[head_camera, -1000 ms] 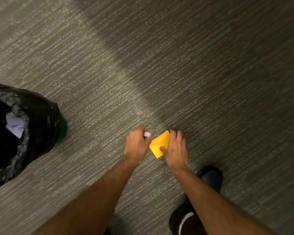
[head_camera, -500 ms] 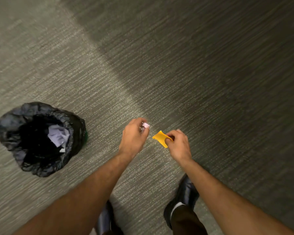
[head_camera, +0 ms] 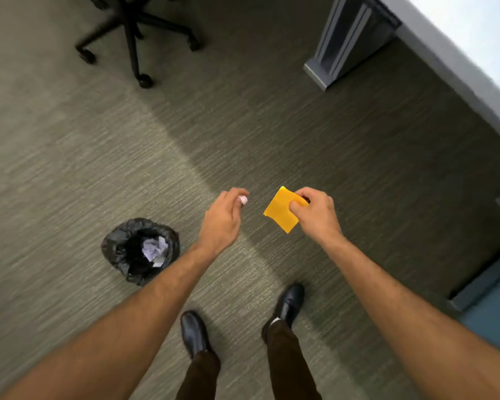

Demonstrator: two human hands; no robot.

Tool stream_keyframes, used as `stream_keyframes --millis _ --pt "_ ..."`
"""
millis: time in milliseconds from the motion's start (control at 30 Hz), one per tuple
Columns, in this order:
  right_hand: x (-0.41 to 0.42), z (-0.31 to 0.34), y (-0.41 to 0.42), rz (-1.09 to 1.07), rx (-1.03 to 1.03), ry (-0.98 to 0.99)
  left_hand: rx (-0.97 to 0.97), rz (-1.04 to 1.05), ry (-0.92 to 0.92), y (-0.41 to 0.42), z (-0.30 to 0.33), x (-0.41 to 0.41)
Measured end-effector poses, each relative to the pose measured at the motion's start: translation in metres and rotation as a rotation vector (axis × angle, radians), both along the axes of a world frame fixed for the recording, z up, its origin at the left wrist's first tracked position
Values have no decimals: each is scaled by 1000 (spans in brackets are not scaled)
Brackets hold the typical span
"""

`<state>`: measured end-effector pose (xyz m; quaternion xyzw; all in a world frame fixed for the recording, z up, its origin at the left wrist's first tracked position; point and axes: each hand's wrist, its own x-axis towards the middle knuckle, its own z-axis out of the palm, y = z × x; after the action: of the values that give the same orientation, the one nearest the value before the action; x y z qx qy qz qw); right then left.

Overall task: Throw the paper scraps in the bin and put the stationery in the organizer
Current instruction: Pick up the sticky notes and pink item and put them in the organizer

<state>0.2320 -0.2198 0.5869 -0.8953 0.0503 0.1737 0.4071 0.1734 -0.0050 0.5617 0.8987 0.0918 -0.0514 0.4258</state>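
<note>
The bin (head_camera: pixel 140 249) stands on the carpet floor (head_camera: pixel 70 168), lined with a crinkled black plastic bag; crumpled white paper (head_camera: pixel 154 247) lies inside it, and its mouth is uncovered. The bin sits just beside the left forearm, on its outer side, and near the left shoe (head_camera: pixel 194 333).

The left hand (head_camera: pixel 223 217) is held above the floor, its grip closed around a small pale scrap (head_camera: pixel 243 200), of which only a tip shows past the fingers. The right hand (head_camera: pixel 315 212) pinches one corner of a flat, square orange sheet (head_camera: pixel 280 212) between thumb and fingers; the rest of the sheet hangs free. The two hands are apart.

Open carpet extends around the bin on all sides. The carpet is ribbed, grey-green, and partly shadowed. A black wheeled chair base (head_camera: pixel 133 39) stands well beyond the hands. The desk (head_camera: pixel 451 67) edge runs diagonally along the upper right, with a grey leg (head_camera: pixel 350 39) beneath it
</note>
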Motion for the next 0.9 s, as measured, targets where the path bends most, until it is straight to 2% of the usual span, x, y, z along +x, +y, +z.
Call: stream_keyframes --millis 267,433,633,767,900 --pt "51 230 -43 0 64 -117 -193 128 -110 -50 229 66" --pt "87 326 -66 -16 104 -199 -230 44 -202 -76 332 113" --pt "137 384 -85 -33 75 -270 -235 -14 -292 -90 389 161" --pt "190 403 -95 -62 41 -312 -285 -26 -293 -86 404 213" --pt "249 416 -104 -112 -12 -369 -236 -15 -288 -77 411 283"
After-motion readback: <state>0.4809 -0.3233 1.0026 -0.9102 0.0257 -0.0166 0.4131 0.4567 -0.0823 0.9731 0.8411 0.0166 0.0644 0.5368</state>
